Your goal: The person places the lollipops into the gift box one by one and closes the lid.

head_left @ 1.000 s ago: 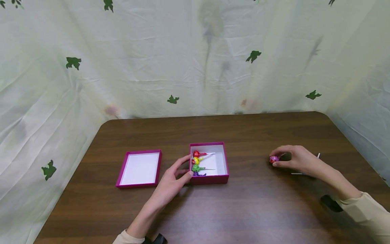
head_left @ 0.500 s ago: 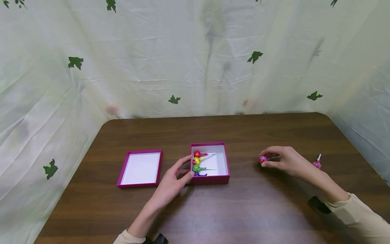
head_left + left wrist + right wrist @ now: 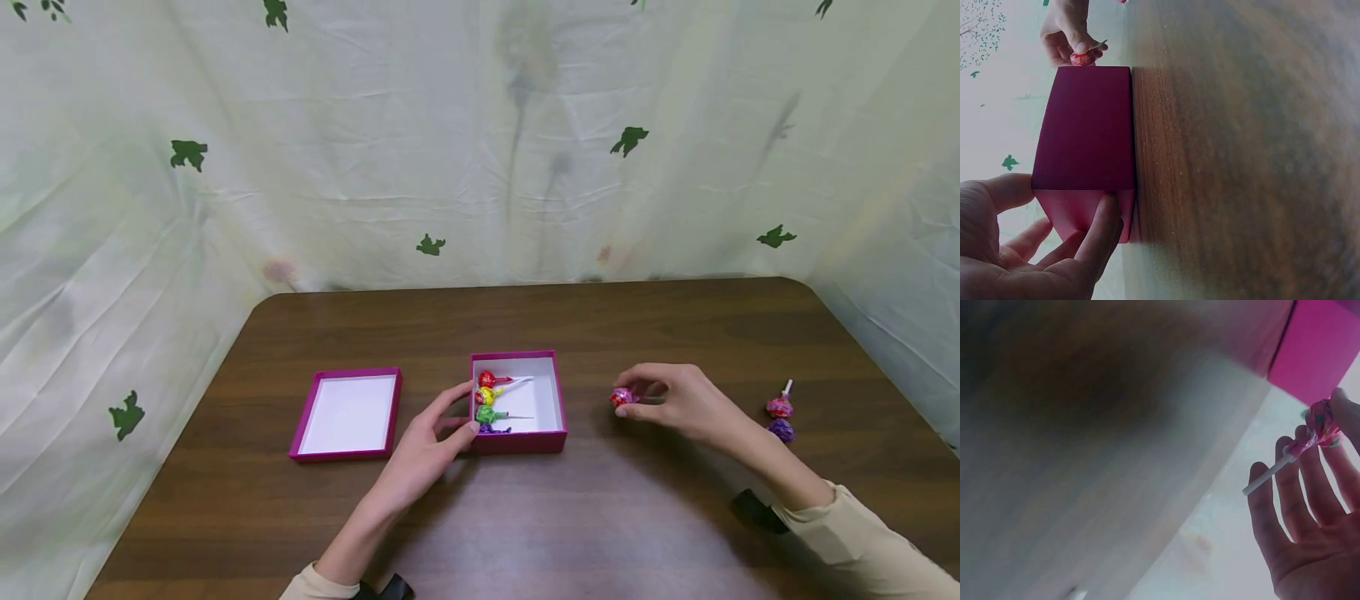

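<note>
My left hand rests against the left wall of a magenta box. Its fingertips and thumb press on that side near the rim, as the left wrist view of the box also shows. Along the left inside of the box lie a red lollipop, a yellow one, a green lollipop and a purple one, sticks pointing right. To the right of the box, my right hand pinches a pink-red wrapped lollipop by its candy head between thumb and fingers; its white stick points away.
A magenta lid with a white inside lies face up left of my left hand. Far right on the brown wooden table are a pink lollipop and a purple lollipop. A pale curtain hangs behind the table.
My right hand has carried the pinched lollipop leftward toward the box, uncovering the pink and purple lollipops at the right. My left hand stays at the box.
</note>
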### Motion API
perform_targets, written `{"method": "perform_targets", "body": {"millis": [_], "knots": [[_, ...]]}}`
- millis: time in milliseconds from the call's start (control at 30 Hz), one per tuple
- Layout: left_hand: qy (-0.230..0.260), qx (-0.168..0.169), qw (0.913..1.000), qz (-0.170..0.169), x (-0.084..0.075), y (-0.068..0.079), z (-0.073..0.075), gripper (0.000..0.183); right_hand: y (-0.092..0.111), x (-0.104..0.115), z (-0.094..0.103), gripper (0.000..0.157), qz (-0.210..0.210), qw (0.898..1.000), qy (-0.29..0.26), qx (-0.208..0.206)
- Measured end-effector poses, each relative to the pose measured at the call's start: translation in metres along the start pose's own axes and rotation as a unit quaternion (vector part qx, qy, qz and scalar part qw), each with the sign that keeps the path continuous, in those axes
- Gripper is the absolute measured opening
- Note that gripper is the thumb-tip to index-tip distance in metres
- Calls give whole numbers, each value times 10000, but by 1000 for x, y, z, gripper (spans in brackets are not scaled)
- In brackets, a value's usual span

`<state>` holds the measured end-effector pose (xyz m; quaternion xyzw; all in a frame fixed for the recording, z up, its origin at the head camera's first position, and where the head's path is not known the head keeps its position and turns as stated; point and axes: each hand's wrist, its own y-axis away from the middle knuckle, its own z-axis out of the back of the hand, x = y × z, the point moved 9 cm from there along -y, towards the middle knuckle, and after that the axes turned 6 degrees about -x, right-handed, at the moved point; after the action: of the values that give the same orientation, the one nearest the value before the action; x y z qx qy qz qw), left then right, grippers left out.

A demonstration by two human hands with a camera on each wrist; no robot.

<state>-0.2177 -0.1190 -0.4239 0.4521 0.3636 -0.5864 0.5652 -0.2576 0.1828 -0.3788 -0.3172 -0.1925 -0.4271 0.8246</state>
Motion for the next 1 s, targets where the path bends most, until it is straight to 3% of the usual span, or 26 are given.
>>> {"method": "perform_targets", "body": {"millis": [467,667,1000], "knots": [[-56,-39,10000,-40,-2,0,0,54,-6,30,-5,21,-103,9969,-507,-585],[-70,-18,10000,8,-1,0,0,54,-9,51,-7,27,162,9925,-811,-899],[-85,-13,10000,40,-1,1,0,55,-19,85,-11,32,466,9900,-903,-978]]}}
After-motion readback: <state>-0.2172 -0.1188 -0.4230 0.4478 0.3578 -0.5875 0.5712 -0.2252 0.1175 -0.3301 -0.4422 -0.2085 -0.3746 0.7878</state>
